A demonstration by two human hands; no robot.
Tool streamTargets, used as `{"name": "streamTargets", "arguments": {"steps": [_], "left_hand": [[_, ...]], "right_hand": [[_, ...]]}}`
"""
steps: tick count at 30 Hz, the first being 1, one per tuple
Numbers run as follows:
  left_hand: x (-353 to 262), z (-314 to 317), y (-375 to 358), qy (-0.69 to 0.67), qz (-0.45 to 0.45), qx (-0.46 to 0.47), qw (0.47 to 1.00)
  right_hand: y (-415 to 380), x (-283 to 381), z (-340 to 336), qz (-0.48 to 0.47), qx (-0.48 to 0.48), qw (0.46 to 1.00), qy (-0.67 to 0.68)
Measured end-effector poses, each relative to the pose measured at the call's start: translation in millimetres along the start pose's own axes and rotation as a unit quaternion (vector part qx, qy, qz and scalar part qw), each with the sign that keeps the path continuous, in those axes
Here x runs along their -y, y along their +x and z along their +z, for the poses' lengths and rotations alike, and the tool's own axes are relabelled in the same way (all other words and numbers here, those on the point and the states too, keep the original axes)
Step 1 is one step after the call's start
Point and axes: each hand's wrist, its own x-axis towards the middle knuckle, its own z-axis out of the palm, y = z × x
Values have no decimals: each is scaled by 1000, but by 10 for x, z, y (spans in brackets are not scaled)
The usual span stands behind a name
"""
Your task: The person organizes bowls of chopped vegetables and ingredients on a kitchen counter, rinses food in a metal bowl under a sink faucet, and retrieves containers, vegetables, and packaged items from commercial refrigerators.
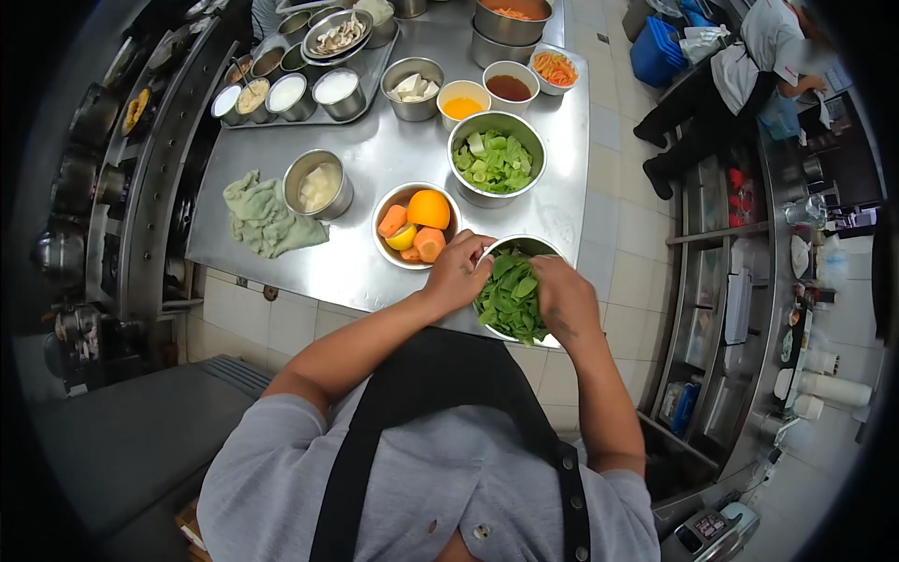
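Note:
Dark green leaves (510, 298) fill a metal bowl (521, 242) at the front right corner of the steel table. At the bowl's left rim is my left hand (457, 272), its fingers bent round the edge beside the leaves. My right hand (564, 298) reaches over the right rim with fingers curled down into the leaves; its fingertips are hidden. Just left of my left hand stands a bowl (382, 251) with an orange, peeled orange-coloured pieces and a yellow fruit. Behind the leaves is a bowl of chopped light green lettuce (496, 161).
A green cloth (267, 217) lies by a pot of pale chunks (320, 185) on the left. Farther back are yellow liquid (462, 108), brown sauce (508, 88), shredded carrot (554, 68) and a tray of containers (309, 120). Another person (749, 66) stands at the right counter.

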Motion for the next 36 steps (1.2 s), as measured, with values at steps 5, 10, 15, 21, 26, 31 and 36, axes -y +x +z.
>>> {"name": "streamTargets", "arguments": {"steps": [5,10,15,21,26,31,36], "left_hand": [[-18,36,-73,-182,-50,18,982],[56,-24,-129,-135,23,15,990],[-43,-141,-143,-136,47,36,989],[-135,-242,-144,-124,76,57,988],[-44,-234,-96,-102,136,57,984],[-45,-215,-67,-91,153,91,980],[-36,-227,-42,-79,165,99,978]], "right_hand": [[157,-4,434,94,250,934,-239],[179,75,521,93,281,901,-318],[176,147,544,119,299,885,-336],[107,161,560,100,300,877,-361],[57,121,589,80,294,887,-346],[77,158,553,127,346,863,-346],[74,202,575,187,330,861,-339]]}}
